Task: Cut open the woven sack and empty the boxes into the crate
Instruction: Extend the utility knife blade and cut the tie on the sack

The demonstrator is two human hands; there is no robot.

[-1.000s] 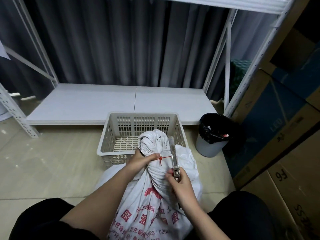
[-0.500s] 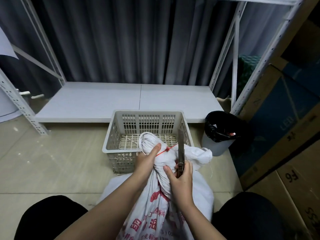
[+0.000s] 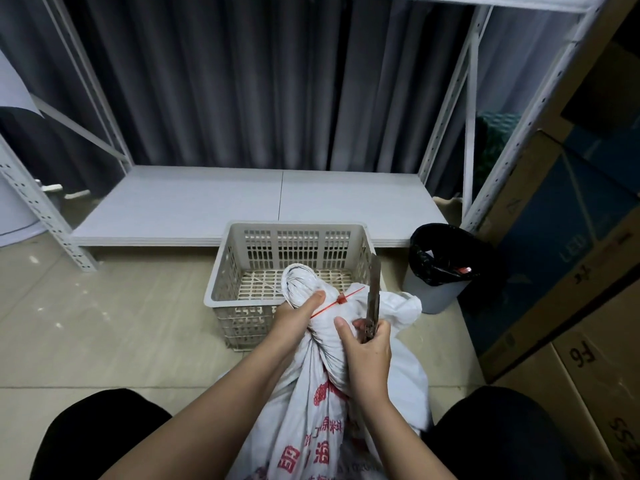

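Left hand [image 3: 294,320] is clenched around the gathered neck of the white woven sack [image 3: 322,403], thumb pressed just below its bunched top. Right hand [image 3: 369,351] grips a utility knife [image 3: 373,299], blade pointing up beside the red tie [image 3: 341,299] that cinches the neck. Just beyond stands the crate [image 3: 221,271].

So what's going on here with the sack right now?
A person sits on the floor with a white woven sack between the knees. The left hand grips its bunched neck just below the red zip tie, which looks uncut. The right hand holds a utility knife, blade up, beside the tie. The plastic crate beyond is empty.
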